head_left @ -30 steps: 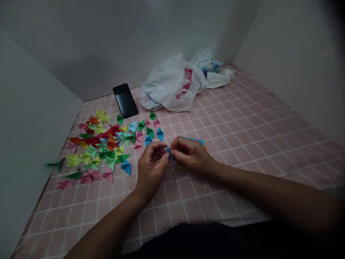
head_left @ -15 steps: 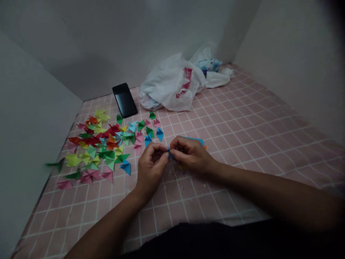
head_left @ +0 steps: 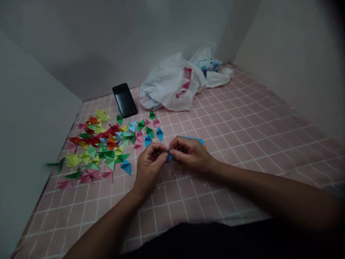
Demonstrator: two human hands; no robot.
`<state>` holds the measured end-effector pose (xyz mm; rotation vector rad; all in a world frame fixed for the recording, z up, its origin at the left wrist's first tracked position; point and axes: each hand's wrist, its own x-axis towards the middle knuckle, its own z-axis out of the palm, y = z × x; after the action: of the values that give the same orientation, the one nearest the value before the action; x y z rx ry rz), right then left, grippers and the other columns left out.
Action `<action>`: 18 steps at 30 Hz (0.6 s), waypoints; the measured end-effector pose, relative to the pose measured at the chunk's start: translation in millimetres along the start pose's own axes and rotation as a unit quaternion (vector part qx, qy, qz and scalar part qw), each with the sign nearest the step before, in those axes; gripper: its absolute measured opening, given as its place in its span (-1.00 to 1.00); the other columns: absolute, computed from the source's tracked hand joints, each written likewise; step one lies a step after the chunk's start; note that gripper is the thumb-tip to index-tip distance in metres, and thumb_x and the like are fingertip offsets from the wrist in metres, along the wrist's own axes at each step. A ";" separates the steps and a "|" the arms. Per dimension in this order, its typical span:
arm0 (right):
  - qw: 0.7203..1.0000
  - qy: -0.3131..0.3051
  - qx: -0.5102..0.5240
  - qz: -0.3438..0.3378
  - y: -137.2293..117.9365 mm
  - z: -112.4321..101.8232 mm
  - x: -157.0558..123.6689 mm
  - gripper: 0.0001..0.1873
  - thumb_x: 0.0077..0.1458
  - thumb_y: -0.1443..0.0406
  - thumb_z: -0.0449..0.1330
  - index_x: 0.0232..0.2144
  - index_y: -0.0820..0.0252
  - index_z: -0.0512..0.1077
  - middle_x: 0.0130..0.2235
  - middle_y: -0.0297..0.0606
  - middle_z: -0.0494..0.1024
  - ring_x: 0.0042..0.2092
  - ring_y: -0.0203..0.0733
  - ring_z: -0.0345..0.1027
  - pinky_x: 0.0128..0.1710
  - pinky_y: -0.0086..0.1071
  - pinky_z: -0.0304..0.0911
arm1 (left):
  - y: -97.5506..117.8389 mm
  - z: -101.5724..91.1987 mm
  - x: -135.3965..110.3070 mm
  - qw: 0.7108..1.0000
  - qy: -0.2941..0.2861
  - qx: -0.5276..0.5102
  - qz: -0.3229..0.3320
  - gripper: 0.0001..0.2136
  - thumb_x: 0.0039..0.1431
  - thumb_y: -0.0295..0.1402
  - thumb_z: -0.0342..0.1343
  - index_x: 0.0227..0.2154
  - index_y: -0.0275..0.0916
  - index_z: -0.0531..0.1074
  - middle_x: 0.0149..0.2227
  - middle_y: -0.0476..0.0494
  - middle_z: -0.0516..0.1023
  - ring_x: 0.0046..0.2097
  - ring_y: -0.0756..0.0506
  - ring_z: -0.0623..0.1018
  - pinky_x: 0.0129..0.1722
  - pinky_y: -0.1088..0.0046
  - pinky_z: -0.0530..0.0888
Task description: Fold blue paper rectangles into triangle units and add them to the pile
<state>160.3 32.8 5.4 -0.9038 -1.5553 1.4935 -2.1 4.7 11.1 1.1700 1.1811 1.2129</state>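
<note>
Between my fingertips is a small blue origami crane (head_left: 169,156), mostly covered by the fingers. My left hand (head_left: 151,163) pinches it from the left, thumb against fingers. From the other side my right hand (head_left: 191,154) grips it the same way, and the two hands nearly touch. Under and behind the right hand a blue paper sheet (head_left: 198,140) shows, with a bit of orange at its edge. Left of my hands lie many folded paper cranes in several colours; a blue crane (head_left: 125,166) and a second blue crane (head_left: 148,140) are closest to my left hand.
A black phone (head_left: 125,100) lies near the back wall, beyond the cranes. Right of it sits a crumpled white plastic bag (head_left: 169,84) with red print, then a blue-and-white packet (head_left: 210,65). The pink checked cloth (head_left: 256,126) covers the surface, with walls on three sides.
Both hands stay in nearly the same place. The blue paper between the fingertips has shifted slightly, and a little more of it shows below them.
</note>
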 end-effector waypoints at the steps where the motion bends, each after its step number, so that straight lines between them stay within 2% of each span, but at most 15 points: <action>1: 1.000 0.000 -0.004 0.000 0.0 -0.1 0.0 -0.89 0.12 0.29 0.19 -0.41 0.16 0.32 -0.57 -0.48 0.33 -0.58 -0.39 0.18 -0.57 -0.48 0.11 | -0.4 -0.5 0.0 1.000 -0.001 -0.003 -0.006 -0.91 0.03 -0.38 0.26 -0.40 -0.22 0.46 -0.40 0.00 0.47 -0.37 0.00 0.47 -0.32 0.48 0.43; 8: 1.000 -0.001 -0.014 -0.009 1.1 -0.4 0.3 -0.89 0.12 0.27 0.19 -0.41 0.18 0.34 -0.54 -0.45 0.34 -0.54 -0.38 0.20 -0.55 -0.48 0.11 | -3.2 -3.3 0.6 0.999 -0.017 -0.022 -0.021 -0.92 0.05 -0.38 0.24 -0.38 -0.21 0.47 -0.39 0.01 0.47 -0.37 0.01 0.46 -0.32 0.50 0.44; 18: 0.999 0.014 -0.037 -0.017 -1.4 1.2 -0.5 -0.90 0.13 0.28 0.16 -0.41 0.17 0.34 -0.52 -0.43 0.35 -0.52 -0.37 0.21 -0.53 -0.47 0.13 | 1.6 -4.3 -0.7 0.999 -0.020 0.026 0.001 -0.93 0.12 -0.35 0.19 -0.36 -0.23 0.49 -0.37 -0.02 0.49 -0.32 0.00 0.46 -0.28 0.50 0.41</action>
<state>159.4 31.7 6.8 -0.9322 -1.6068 1.4029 -6.4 4.1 12.6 1.2281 1.1870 1.1604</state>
